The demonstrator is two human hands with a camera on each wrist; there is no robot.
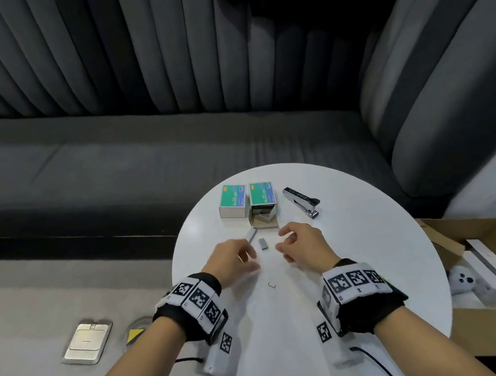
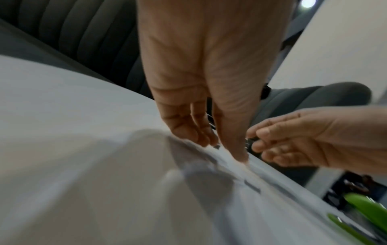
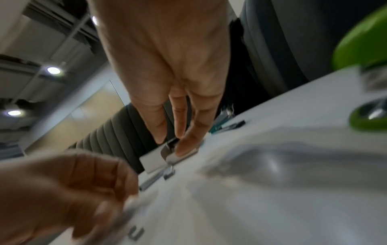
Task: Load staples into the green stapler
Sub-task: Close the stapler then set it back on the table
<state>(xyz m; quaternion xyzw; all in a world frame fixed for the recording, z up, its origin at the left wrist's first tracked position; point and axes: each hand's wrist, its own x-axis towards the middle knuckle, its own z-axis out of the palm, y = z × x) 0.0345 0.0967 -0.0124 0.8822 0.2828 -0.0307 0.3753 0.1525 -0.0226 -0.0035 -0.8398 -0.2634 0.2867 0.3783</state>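
Note:
The green stapler (image 3: 362,41) stands on the round white table (image 1: 360,235) to the right of my right wrist. It also shows in the left wrist view as the green stapler (image 2: 364,210); in the head view my right wristband hides it. My left hand (image 1: 243,254) pinches a grey staple strip (image 1: 251,235) between thumb and fingers, though the view is blurred. My right hand (image 1: 285,240) has its fingers curled and pinches a shiny staple piece (image 3: 167,153). Another short strip (image 1: 263,244) lies on the table between the hands.
Two green-and-blue staple boxes (image 1: 233,201) stand at the table's far side, the right box (image 1: 262,205) open. A silver and black stapler (image 1: 302,202) lies beside them. A single loose staple (image 1: 271,285) lies nearer me. A cardboard box (image 1: 493,264) sits on the floor at right.

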